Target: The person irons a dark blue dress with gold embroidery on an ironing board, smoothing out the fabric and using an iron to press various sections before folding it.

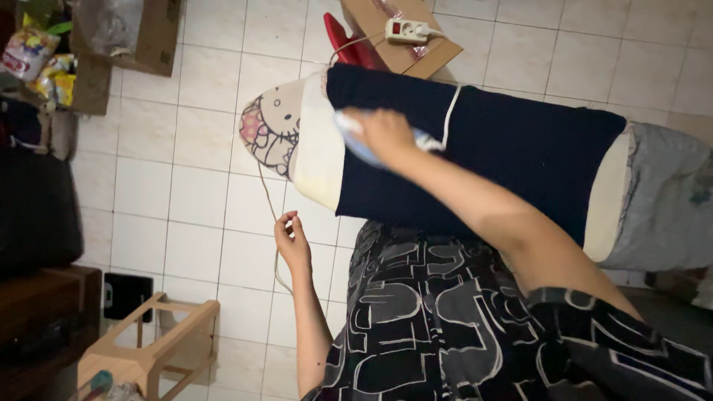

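White tiled floor (193,193) lies under everything. Nearest, the left hand (292,241) pinches the cord (266,194) beside the ironing board (316,160). Farther, the right hand (385,132) is closed around the iron (356,141) on the navy cloth (512,148).

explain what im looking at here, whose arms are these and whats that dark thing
This is one picture from a camera worn on a person's head, looking down at their own two bare hands. In front of them stands an ironing board with a cream padded cover, and a dark navy garment with a thin white trim is spread over it. The right hand has its grip closed on a light blue iron that rests on the garment. The left hand hangs lower, by a thin pale cord above the white tiled floor. A white power strip lies on a cardboard box.
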